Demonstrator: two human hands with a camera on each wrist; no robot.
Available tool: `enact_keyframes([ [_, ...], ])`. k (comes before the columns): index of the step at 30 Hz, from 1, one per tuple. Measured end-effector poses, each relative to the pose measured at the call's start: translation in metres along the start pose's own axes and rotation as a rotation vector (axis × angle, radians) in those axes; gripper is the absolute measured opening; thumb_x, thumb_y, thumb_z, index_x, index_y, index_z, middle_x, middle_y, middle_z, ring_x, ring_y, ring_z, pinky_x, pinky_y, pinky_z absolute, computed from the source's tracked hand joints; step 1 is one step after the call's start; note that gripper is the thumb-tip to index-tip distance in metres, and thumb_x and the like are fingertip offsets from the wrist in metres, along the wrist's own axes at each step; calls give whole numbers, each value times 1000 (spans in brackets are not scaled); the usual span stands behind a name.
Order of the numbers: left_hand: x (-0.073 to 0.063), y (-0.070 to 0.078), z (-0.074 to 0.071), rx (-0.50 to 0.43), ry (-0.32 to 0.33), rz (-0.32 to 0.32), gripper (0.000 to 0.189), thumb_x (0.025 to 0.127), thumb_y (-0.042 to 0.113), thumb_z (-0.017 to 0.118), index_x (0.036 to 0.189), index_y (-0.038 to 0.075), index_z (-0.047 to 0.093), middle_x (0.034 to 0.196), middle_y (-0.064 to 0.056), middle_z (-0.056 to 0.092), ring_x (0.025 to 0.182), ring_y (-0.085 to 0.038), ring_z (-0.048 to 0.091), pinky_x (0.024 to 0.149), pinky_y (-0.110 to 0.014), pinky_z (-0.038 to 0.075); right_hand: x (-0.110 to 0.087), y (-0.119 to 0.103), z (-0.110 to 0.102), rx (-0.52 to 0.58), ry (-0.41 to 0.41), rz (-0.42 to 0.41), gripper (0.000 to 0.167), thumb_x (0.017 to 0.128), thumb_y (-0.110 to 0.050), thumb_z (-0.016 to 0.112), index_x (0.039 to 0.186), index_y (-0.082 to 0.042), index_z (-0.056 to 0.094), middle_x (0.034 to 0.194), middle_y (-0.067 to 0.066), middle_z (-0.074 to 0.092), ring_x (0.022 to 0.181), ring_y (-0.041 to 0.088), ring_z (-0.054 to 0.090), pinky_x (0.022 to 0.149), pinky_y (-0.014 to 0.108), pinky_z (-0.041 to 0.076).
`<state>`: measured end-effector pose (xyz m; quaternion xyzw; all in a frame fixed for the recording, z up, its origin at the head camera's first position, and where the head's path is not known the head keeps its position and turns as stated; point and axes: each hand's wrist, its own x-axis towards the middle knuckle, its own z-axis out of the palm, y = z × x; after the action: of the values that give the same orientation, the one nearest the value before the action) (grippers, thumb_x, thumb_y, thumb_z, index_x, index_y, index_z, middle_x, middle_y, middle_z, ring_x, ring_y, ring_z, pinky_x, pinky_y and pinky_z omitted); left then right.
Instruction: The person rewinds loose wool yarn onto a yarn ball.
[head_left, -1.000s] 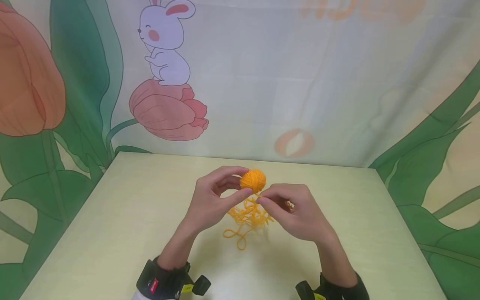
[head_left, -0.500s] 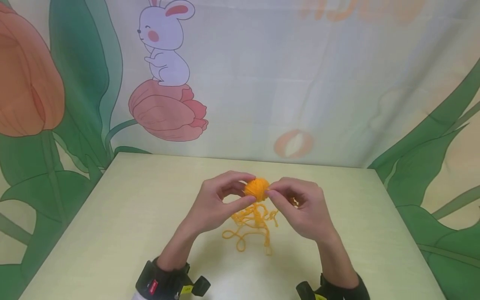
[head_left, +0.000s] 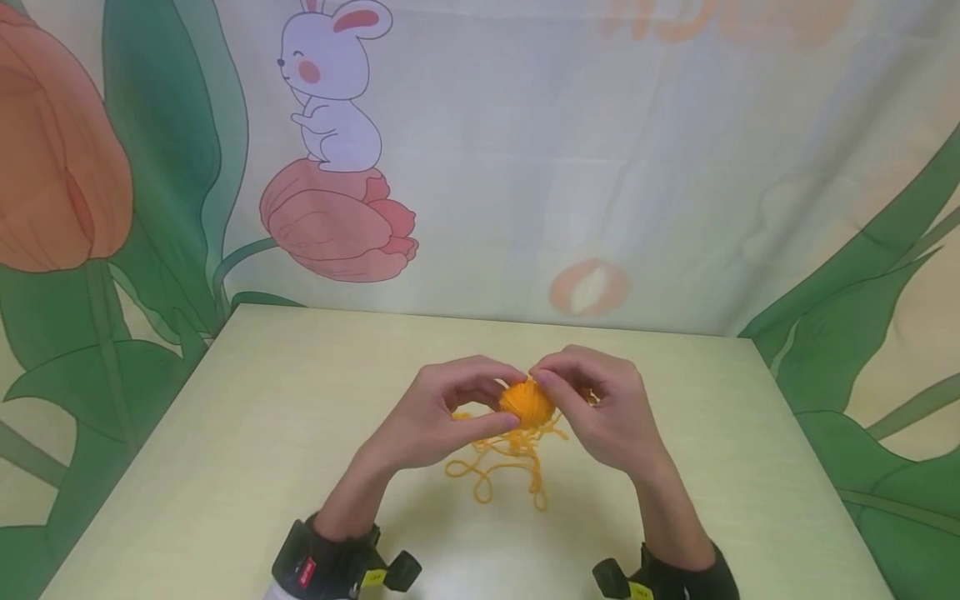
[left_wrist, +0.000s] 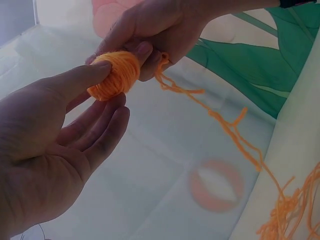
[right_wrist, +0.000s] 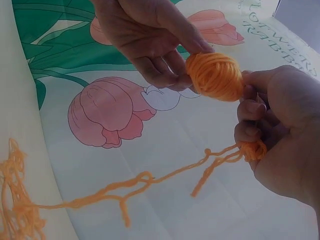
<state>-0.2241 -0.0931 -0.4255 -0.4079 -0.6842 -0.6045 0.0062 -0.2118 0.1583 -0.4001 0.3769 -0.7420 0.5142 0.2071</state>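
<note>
My left hand [head_left: 442, 412] holds a small ball of orange yarn [head_left: 528, 406] between thumb and fingers, raised over the table. At the ball's right side, my right hand [head_left: 600, 408] pinches yarn between thumb and forefinger. Its other fingers curl round a small bunch of yarn [right_wrist: 253, 150], as the right wrist view shows. From that bunch a looped, partly tangled strand [right_wrist: 135, 187] runs down to a loose heap of yarn [left_wrist: 287, 215] on the table. In the head view the ball and hands partly cover the heap, and loose loops [head_left: 480, 479] lie in front of it.
The pale table [head_left: 300, 400] stretches out on both sides of the hands. Behind it hangs a printed cloth [head_left: 495, 167] with a rabbit and tulips, meeting the table's back edge. Black bands with small cameras [head_left: 330, 558] sit on both wrists.
The left hand has moved the ball slightly right and down. My right hand has gone from below the ball, round its right side, to its upper right. Some yarn now hangs lower in front.
</note>
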Motion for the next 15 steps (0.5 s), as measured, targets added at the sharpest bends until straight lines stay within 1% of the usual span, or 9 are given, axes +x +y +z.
enact_keyframes([
  [2,0,1,0,-8,-13,-10,43,96,-1,87,137,8,76,130,-11,81,105,-20,83,99,-43,72,0,0,0,-2,-3,15,22,96,16,77,105,-4,81,88,8,78,65,9,60,58,18,56],
  [6,0,3,-1,-24,-29,-22,42,97,-1,86,136,8,76,130,-12,81,105,-21,84,101,-43,71,0,-2,-1,-18,-12,60,20,96,14,78,106,-3,81,92,9,80,69,11,66,65,19,63],
  [12,-2,7,-2,-72,-37,-9,42,97,-3,86,137,6,75,129,-16,80,103,-23,84,100,-42,72,0,4,-1,7,-16,86,19,98,13,76,107,-3,81,94,10,81,70,16,66,65,20,62],
  [15,-2,8,-3,-92,-35,-1,43,96,-4,86,137,5,74,128,-17,80,103,-24,84,100,-42,72,0,8,0,32,-24,91,18,100,12,75,108,-3,81,94,11,81,70,15,65,65,20,62],
])
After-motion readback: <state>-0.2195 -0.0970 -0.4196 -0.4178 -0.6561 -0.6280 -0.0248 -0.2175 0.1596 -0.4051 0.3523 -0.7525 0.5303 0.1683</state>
